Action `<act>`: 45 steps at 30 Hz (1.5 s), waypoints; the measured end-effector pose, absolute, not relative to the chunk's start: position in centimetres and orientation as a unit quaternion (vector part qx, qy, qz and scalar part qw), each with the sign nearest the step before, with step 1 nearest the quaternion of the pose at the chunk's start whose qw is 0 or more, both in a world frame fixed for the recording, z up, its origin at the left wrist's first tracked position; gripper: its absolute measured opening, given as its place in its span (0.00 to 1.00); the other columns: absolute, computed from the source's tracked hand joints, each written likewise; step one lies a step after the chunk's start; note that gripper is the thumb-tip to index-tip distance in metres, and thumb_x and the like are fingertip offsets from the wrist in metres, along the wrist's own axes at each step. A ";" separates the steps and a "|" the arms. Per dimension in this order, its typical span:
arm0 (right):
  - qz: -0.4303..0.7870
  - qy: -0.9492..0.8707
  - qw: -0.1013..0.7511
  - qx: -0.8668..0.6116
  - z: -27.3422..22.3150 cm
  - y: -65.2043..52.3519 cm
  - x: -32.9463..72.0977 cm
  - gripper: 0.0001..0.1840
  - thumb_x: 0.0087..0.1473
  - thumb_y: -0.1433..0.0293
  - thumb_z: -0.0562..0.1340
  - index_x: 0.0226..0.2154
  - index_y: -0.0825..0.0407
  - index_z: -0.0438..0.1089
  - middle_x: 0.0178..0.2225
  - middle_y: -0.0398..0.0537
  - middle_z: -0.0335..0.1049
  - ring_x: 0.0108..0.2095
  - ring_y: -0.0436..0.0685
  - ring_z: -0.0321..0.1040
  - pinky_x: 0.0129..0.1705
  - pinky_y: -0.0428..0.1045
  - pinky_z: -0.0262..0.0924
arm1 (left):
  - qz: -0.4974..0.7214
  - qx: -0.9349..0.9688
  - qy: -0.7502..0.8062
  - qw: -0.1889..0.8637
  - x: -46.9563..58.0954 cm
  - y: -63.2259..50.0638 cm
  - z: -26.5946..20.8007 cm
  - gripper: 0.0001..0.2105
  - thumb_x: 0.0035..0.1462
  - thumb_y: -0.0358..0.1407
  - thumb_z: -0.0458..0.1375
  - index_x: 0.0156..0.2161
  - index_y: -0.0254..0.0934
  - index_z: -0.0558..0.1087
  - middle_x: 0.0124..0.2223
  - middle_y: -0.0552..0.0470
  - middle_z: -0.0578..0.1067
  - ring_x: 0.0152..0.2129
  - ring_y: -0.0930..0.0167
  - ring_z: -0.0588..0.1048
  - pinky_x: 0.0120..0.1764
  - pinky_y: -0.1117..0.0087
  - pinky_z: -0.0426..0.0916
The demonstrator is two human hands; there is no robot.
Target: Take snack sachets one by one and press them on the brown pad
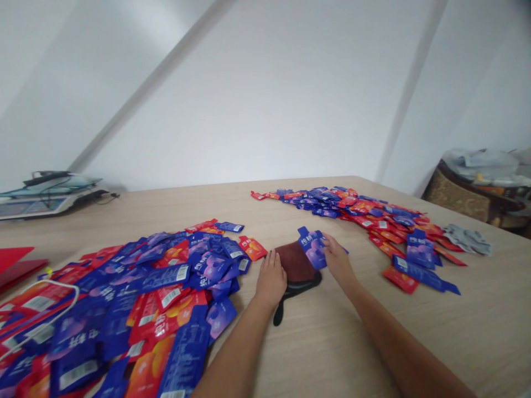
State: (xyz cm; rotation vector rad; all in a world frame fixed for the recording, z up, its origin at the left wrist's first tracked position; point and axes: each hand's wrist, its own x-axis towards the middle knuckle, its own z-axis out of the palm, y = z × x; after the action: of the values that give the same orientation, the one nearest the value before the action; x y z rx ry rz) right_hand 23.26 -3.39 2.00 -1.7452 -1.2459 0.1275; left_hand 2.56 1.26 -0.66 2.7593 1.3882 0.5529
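Observation:
My right hand [338, 258] grips a blue pouch [313, 247] by its right edge, its printed face toward me, above a brown pad [295, 261]. A black base [305, 284] with a tail-like strip shows at the pad's near edge. My left hand [272, 278] lies on the pad's left side, fingers stretched out, holding nothing that I can see. Just beyond that hand, a red-orange pouch [252, 248] rests on the table.
A large pile of blue and red pouches [166, 276] covers the table's left side. Another pile [352, 204] stretches along the back right. Grey gloves [468, 239] lie at its right end. Red folders [20, 271] and a stack of flat items [50, 193] are at far left.

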 end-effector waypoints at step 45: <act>-0.025 -0.549 0.204 -0.810 3.0 -5.7 23.7 0.32 0.53 0.79 0.48 0.61 0.59 0.45 0.46 0.62 0.69 0.41 0.61 0.70 0.42 0.54 0.62 | 0.176 0.876 0.450 0.000 2.6 1.3 -0.8 0.23 0.59 0.31 0.42 0.58 0.22 0.57 0.62 0.36 0.56 0.60 0.64 0.52 0.59 0.62 0.49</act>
State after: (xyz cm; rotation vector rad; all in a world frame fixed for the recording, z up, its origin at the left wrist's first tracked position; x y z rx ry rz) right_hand 23.74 -5.74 3.00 -2.2599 -1.5300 -0.0708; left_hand 2.62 1.30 -0.82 2.7507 1.4132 0.5516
